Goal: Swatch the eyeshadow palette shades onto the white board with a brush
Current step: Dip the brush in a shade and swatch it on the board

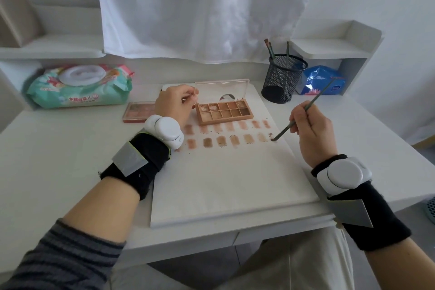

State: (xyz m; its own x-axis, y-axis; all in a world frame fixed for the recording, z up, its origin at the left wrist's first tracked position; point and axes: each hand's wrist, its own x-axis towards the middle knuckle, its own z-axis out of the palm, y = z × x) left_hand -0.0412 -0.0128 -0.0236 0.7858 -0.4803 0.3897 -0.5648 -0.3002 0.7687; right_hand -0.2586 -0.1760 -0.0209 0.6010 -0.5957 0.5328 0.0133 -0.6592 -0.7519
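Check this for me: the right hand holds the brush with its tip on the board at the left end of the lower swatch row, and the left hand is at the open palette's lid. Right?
Not quite. The head view shows the brush tip touching the board at the right end of the lower swatch row, not the left. The rest stands: the right hand holds it, the left hand is at the palette lid.

- The pack of wet wipes [78, 88], at about ten o'clock on the desk, carries a red line of Chinese characters on its front; it seems to begin with 木 and end with 儿, but the middle characters are too blurred to read.
- The blue packet [322, 82], at about two o'clock, shows a small label, not readable.
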